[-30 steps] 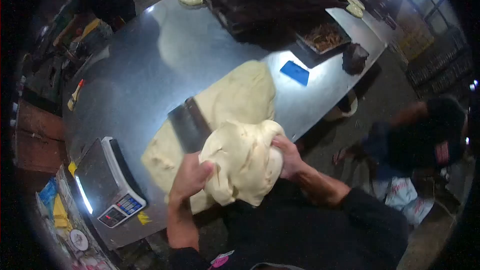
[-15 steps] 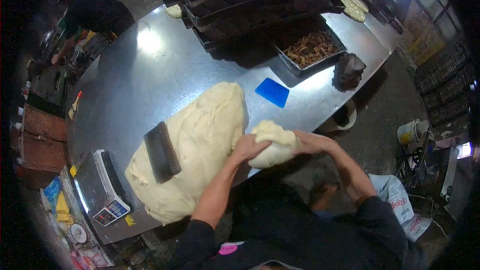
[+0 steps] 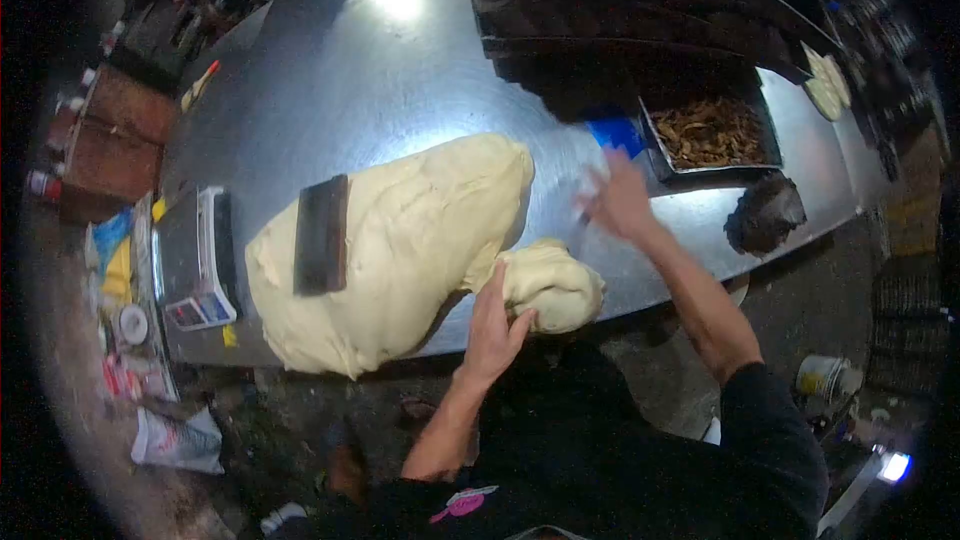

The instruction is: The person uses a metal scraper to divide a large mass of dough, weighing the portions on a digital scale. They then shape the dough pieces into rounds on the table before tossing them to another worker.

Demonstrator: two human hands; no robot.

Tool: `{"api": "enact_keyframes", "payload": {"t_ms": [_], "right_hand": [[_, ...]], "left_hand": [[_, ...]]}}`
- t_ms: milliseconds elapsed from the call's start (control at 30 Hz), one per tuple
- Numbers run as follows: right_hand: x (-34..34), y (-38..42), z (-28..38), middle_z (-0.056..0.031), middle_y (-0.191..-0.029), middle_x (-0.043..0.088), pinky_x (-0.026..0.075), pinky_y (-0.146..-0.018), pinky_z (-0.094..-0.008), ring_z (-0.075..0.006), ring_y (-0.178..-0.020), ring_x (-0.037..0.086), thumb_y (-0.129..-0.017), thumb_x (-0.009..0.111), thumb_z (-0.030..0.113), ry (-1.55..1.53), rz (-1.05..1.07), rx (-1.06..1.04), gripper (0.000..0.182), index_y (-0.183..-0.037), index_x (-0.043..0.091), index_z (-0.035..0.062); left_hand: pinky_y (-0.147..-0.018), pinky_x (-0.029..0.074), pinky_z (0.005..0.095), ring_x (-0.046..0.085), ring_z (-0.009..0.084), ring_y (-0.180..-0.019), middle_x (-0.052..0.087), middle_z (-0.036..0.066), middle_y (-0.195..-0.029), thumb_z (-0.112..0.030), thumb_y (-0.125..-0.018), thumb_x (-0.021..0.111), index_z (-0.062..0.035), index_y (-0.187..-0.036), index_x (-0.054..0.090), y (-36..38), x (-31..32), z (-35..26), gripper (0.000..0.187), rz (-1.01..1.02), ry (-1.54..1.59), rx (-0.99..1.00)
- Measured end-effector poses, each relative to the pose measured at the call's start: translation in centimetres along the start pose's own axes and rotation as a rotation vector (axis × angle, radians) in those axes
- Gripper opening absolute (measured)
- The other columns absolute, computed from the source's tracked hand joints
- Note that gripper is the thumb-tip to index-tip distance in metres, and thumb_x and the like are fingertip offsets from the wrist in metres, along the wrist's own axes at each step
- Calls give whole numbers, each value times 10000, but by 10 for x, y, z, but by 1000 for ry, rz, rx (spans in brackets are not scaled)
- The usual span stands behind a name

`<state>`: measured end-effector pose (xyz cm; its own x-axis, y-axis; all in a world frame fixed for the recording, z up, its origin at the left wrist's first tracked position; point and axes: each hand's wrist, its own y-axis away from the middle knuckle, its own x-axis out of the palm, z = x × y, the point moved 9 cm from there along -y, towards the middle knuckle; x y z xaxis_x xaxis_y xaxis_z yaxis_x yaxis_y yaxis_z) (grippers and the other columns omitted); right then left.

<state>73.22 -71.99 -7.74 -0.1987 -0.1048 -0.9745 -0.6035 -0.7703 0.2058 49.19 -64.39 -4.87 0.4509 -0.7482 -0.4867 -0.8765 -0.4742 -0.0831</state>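
Observation:
A large mass of pale dough (image 3: 400, 250) lies on the metal table, with a dark rectangular block (image 3: 321, 235) resting on top. At its right end a smaller lump of dough (image 3: 560, 285) touches it, at the table's front edge. My left hand (image 3: 490, 325) grips the left side of this lump, its thumb at the front and fingers along the side. My right hand (image 3: 618, 202) is off the dough, over the table, fingers spread and somewhat blurred. Just beyond its fingertips lies a flat blue dough scraper (image 3: 615, 134), partly hidden by the hand.
To the left stands a digital scale (image 3: 198, 260). Stacked dark trays (image 3: 620, 0) occupy the back. A metal pan (image 3: 727, 171) of brown pieces sits at the right, near a dark lump (image 3: 765, 215). A brush (image 3: 200, 86) lies far left.
My right hand has let go of the smaller lump and moved up toward the blue scraper. The lump now sits lower against the table edge, with my left hand still on it. The view has shifted.

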Motion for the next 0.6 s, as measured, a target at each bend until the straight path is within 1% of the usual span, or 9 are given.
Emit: {"api": "enact_keyframes", "payload": {"t_ms": [67, 133, 167, 267, 400, 467, 500, 567, 600], "right_hand": [[8, 68, 66, -255, -1330, 429, 310, -1044, -457, -421, -1240, 392, -840, 596, 469, -693, 293, -101, 691, -1340, 412, 29], [8, 110, 83, -239, -1221, 524, 393, -974, -438, -341, -1154, 493, -828, 643, 398, -680, -219, -113, 598, -1248, 498, -2], [15, 103, 82, -239, -1221, 524, 393, -974, -438, -341, -1154, 493, -828, 643, 398, -674, -218, -138, 598, -1248, 498, -2], [41, 67, 48, -128, -1056, 621, 473, -848, -342, -202, -958, 584, -793, 697, 334, -1472, 107, 247, 549, -1182, 532, -17], [-123, 77, 40, -160, -1010, 644, 484, -822, -345, -222, -929, 614, -761, 719, 335, -1252, -351, -234, 513, -1112, 573, -9], [-198, 105, 39, -145, -971, 644, 487, -795, -355, -277, -911, 624, -683, 765, 300, -1023, -654, -621, 523, -1099, 599, 30], [-202, 120, 33, -152, -949, 640, 483, -777, -385, -316, -901, 618, -640, 778, 307, -873, -681, -732, 517, -1058, 629, 41], [-168, 143, 22, -176, -951, 638, 483, -774, -420, -337, -900, 618, -677, 761, 343, -666, -699, -738, 472, -1028, 645, 51], [-107, 134, 6, -163, -967, 642, 478, -793, -420, -322, -905, 617, -721, 725, 396, -825, -412, -495, 488, -1044, 639, 40]], "left_hand": [[-1015, 343, 416, 423, 406, -1211, 440, 264, -1308, -206, -761, 715, 52, -1363, 318, 6, 14, 22, 766, -116, -51, -15], [-948, 403, 415, 503, 381, -1131, 514, 238, -1236, -214, -759, 702, 12, -1327, 394, -9, 17, 22, 684, -158, -23, -148], [-892, 439, 410, 551, 366, -1064, 559, 219, -1179, -257, -759, 694, -15, -1270, 462, -21, 23, 28, 612, -86, -35, -289], [-834, 468, 381, 614, 293, -934, 635, 165, -1009, -276, -795, 665, -9, -1186, 513, -58, 23, 23, 497, -44, 123, -294], [-790, 492, 330, 622, 219, -875, 641, 137, -1005, -213, -790, 685, 20, -1155, 513, -85, -19, -100, 466, -115, 603, -80], [-793, 504, 326, 633, 222, -907, 640, 139, -1033, -214, -748, 733, 31, -1190, 493, -73, -34, -151, 560, -165, 440, 205], [-800, 505, 335, 635, 228, -924, 639, 141, -1039, -234, -735, 749, 29, -1205, 487, -62, -33, -171, 600, -185, 302, 411], [-893, 471, 354, 601, 286, -1048, 614, 197, -1106, -315, -699, 783, 27, -1246, 466, -48, 5, -135, 719, -9, 307, 323], [-935, 439, 364, 557, 295, -1114, 589, 222, -1144, -337, -713, 770, 24, -1269, 451, -41, 37, -100, 737, 82, 83, 220]]}}
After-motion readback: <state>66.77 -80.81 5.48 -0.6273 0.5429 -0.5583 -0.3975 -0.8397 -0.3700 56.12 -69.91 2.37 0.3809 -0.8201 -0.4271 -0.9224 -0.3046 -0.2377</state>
